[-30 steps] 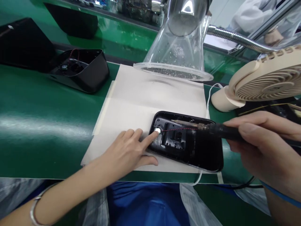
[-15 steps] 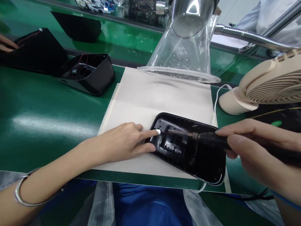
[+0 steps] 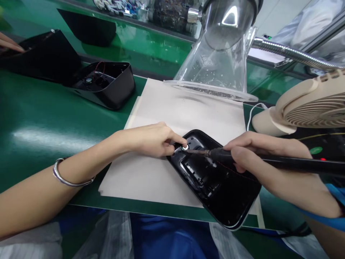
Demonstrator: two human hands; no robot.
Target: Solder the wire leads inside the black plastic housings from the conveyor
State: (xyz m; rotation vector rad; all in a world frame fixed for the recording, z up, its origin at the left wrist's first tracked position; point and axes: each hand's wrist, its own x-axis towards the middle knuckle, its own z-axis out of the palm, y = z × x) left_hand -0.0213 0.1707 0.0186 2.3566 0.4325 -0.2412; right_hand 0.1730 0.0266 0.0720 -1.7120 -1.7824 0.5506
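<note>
A black plastic cover lies tilted across the paper, its hollow inner side up. My left hand rests at its upper left end, index fingertip pressing a small round silvery part, thumb against the cover's edge and the other fingers curled. In my right hand is a soldering iron, gripped like a pen. Its tip reaches the side of the round part; exact contact is too small to tell. A thin red wire runs inside the cover towards my right hand.
White paper sheets cover part of the green table. A clear fume hood hangs above their far edge. Right stands a beige fan. Black housings sit at left, where another person's hand touches one.
The cover has turned clockwise, its near end swinging towards me. The soldering iron's tip has moved left to the round part. My left forearm has shifted up and right.
</note>
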